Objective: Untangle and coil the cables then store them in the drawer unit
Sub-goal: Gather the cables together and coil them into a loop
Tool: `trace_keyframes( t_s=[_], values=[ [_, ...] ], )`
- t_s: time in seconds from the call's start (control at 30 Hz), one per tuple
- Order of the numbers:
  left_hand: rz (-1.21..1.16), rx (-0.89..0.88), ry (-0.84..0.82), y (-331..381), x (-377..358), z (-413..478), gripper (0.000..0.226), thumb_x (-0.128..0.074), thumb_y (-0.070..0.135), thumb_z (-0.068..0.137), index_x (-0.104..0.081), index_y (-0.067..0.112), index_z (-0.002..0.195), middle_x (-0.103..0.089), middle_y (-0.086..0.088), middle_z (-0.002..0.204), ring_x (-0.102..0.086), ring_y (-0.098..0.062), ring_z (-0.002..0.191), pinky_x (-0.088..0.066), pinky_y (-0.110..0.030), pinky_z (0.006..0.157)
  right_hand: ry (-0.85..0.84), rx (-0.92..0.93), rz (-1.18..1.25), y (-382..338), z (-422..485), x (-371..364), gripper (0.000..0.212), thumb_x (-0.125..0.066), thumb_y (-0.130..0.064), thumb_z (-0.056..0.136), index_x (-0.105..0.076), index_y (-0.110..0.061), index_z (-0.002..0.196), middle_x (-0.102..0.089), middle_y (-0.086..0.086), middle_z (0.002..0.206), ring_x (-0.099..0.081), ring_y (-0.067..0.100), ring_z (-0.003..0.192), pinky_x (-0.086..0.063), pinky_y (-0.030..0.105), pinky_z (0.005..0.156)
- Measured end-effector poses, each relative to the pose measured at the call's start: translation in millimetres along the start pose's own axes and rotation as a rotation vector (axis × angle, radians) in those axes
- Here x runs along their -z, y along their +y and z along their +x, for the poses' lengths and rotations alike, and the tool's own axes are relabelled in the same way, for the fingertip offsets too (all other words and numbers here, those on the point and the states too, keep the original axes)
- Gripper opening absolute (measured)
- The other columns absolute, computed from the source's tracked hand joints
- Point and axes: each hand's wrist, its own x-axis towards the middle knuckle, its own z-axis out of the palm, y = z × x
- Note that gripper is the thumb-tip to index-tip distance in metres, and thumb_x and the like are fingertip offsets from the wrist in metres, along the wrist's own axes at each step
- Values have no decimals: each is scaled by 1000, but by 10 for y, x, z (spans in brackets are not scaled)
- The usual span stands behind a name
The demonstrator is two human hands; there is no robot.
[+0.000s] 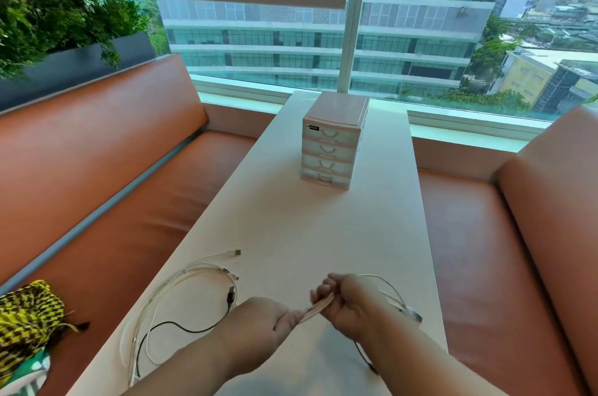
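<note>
Well in front of the drawer unit [333,143], at the near end of the desk [307,227], both hands meet over a short pinkish cable bundle [318,310]. The left hand [268,314] has its grip clamped on one end of the bundle, fingers curled under. The right hand [348,301] has its grip clamped round the other end, with strands showing between its fingers. A white cable [388,285] arcs out just behind the right hand. Left of the hands, and also well apart from the drawer unit, loose white cables [181,285] lie on the desk in a wide loop. A black cable [181,327] crosses them, its plug near the left hand. The drawer unit stands upright mid-desk, its four stacked drawers facing the person. Far to the left of the drawer unit, a yellow-and-black bag [29,311] lies on the orange bench [129,169].
</note>
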Motion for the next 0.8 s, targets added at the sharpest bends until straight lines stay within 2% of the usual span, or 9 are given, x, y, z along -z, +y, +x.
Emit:
trace_keyframes(
  t_s=[0.1,0.2,0.27,0.37,0.5,0.57,0.67,0.73,0.8],
  values=[
    [23,-1,-40,6,-10,-54,51,-35,54,95,-38,18,60,-39,2,58,-35,-9,56,-29,-32,58,66,48,-42,-106,135,139,38,-25,-12,104,-30,-18,66,-21,-4,35,-20,9,24,-30,15,31],
    [78,-35,-59,2,-35,-82,52,-33,56,95,-37,18,60,-40,3,60,-36,-8,56,-32,-32,62,139,114,-125,-150,194,272,34,-26,-19,105,-33,-19,72,-20,-6,36,-17,7,24,-25,14,30],
    [59,-41,-65,-60,-29,-113,52,-32,58,94,-37,19,59,-39,4,59,-35,-8,55,-33,-33,62,204,170,-162,-245,212,388,31,-27,-15,104,-35,-18,75,-21,-5,38,-17,7,24,-24,14,30],
    [39,-63,-62,-173,-3,-179,53,-30,67,89,-41,25,59,-41,5,55,-35,-9,54,-35,-33,62,280,215,-230,-388,201,580,27,-29,-12,103,-39,-16,79,-24,-4,40,-19,7,25,-26,15,32],
    [58,-87,-83,-159,39,-179,49,-33,54,96,-36,20,59,-40,5,57,-35,-8,55,-29,-32,60,334,195,-390,-442,174,671,29,-31,-18,103,-40,-17,76,-26,-1,51,-21,10,29,-29,19,40],
    [55,-88,-79,-154,90,-168,49,-33,52,97,-35,20,60,-43,8,56,-34,-7,55,-28,-26,57,358,166,-450,-505,144,715,29,-31,-14,101,-46,-15,76,-28,0,55,-25,11,29,-27,17,40],
    [39,-90,-82,-180,150,-193,49,-34,52,97,-34,21,59,-48,21,56,-34,-8,53,-25,-22,54,376,134,-482,-600,107,793,27,-33,-7,99,-52,-10,80,-36,2,54,-34,12,27,-31,11,35],
    [31,-98,-82,-193,153,-219,49,-34,51,97,-33,20,59,-47,19,55,-33,-9,54,-25,-24,54,396,116,-495,-619,95,816,24,-36,-8,100,-49,-10,80,-42,4,51,-42,14,26,-39,14,34],
    [12,-91,-75,-220,146,-241,49,-35,52,96,-35,20,58,-46,15,53,-32,-9,54,-25,-26,55,411,93,-479,-616,86,828,26,-33,-10,102,-47,-11,79,-42,0,39,-46,15,25,-41,16,33]
  ],
)
